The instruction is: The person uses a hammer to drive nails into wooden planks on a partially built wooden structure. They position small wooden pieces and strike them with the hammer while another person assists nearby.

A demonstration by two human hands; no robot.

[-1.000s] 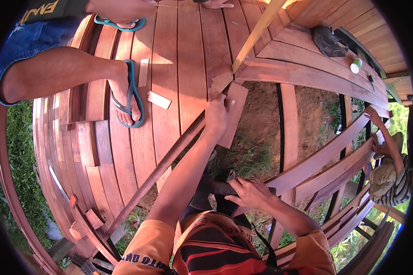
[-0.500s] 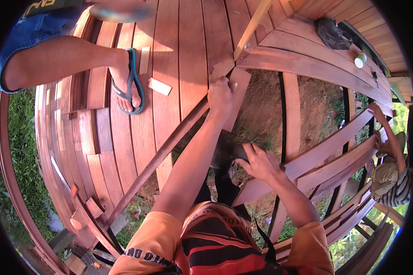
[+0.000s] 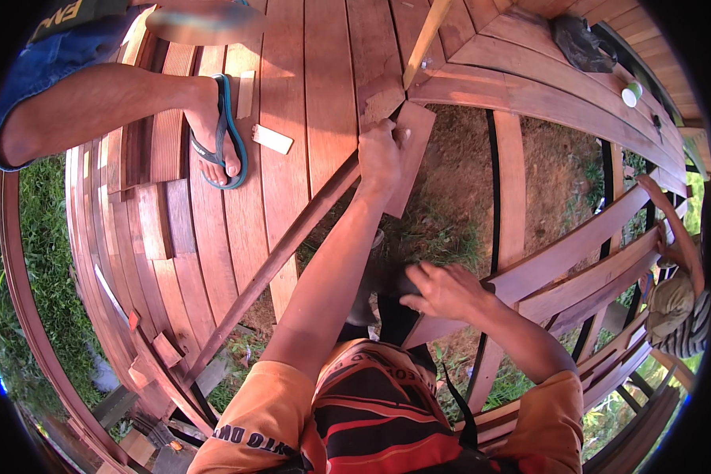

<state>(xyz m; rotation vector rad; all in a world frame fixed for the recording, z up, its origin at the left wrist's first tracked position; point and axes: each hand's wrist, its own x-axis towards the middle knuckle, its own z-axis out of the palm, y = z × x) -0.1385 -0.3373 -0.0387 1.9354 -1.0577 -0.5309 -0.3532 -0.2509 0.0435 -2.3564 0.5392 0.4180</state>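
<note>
My left hand (image 3: 381, 154) is closed on the left edge of a short flat board (image 3: 413, 154). The board's upper end lies against the corner of the decking, beside a slanting joist (image 3: 280, 265). Lower and to the right, my right hand (image 3: 448, 291) has its fingers curled at a dark, blurred shape (image 3: 395, 272) in front of my body. Whether that shape is a tool or dark clothing cannot be made out, and the fingertips are partly hidden against it.
A person's sandalled foot (image 3: 217, 146) stands on the decking at left, near a small pale wood offcut (image 3: 272, 139). At right another person's hand (image 3: 652, 189) touches a long plank (image 3: 569, 245). Open joists (image 3: 509, 189) cross bare soil. A green-white cup (image 3: 631, 94) lies far right.
My right hand has shifted slightly down, with the dark shape. My left hand keeps its hold on the short board, and the view has moved a little.
</note>
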